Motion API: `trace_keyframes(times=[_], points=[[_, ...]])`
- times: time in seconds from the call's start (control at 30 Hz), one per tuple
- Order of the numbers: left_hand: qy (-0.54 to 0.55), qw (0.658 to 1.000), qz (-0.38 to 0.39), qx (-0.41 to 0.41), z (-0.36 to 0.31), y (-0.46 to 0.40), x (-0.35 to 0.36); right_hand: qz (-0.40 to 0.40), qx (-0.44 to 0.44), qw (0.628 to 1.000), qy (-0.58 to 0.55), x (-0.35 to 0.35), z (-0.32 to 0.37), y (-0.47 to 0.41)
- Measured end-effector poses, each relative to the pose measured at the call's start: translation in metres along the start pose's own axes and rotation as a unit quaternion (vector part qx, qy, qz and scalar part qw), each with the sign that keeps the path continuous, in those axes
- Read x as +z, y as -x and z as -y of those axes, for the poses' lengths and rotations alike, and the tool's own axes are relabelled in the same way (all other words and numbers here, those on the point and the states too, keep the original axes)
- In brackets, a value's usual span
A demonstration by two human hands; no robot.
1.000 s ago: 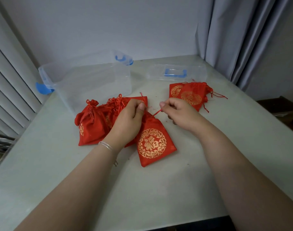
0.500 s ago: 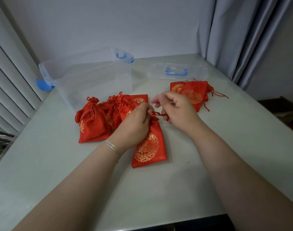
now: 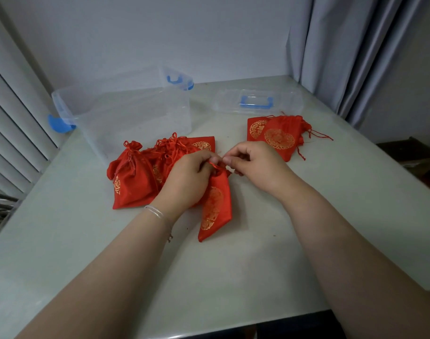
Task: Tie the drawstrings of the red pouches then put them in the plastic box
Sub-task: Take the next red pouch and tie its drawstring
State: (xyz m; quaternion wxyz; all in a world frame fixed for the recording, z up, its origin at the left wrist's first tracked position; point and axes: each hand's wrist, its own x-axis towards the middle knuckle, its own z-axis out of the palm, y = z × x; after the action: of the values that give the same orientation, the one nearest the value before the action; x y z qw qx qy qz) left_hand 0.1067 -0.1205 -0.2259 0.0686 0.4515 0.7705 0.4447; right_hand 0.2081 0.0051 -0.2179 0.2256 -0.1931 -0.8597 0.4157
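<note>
Centrally, both hands work one red pouch point(image 3: 215, 206) of shiny fabric stamped with a gold medallion, its characters unreadable: the left hand point(image 3: 187, 177) grips its gathered neck, the right hand point(image 3: 255, 165) pinches its thin red drawstring point(image 3: 215, 165). Just left lies a heap of tied pouches point(image 3: 135, 177); untied pouches point(image 3: 275, 134) lie farther right. A clear plastic box point(image 3: 126, 106) with blue latches holds nothing visible, its lid point(image 3: 258, 102) beside it on the pale surface point(image 3: 233, 265).

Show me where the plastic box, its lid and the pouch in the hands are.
plastic box point(image 3: 126, 113): head view, front clear wall.
lid point(image 3: 256, 102): head view, blue handle.
pouch point(image 3: 215, 206): head view, gold emblem on the body.
</note>
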Motion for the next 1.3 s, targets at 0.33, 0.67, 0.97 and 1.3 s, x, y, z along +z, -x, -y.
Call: trace_keyframes(times=[0.33, 0.67, 0.97, 1.3], points=[[0.075, 0.997, 0.022, -0.001, -0.001, 0.000, -0.012, -0.029, -0.048, 0.996, 0.067, -0.008, -0.001, 0.000], [0.171, 0.983, -0.023, -0.058, 0.006, -0.004, -0.015, 0.054, 0.022, 0.996, 0.060, -0.027, 0.004, 0.004], [0.113, 0.992, 0.033, 0.034, 0.003, -0.001, -0.013, 0.033, -0.049, 0.996, 0.067, -0.027, -0.005, 0.000], [-0.124, 0.969, -0.051, 0.208, 0.005, 0.000, -0.008, 0.072, 0.009, 0.997, -0.034, -0.007, -0.002, 0.000]])
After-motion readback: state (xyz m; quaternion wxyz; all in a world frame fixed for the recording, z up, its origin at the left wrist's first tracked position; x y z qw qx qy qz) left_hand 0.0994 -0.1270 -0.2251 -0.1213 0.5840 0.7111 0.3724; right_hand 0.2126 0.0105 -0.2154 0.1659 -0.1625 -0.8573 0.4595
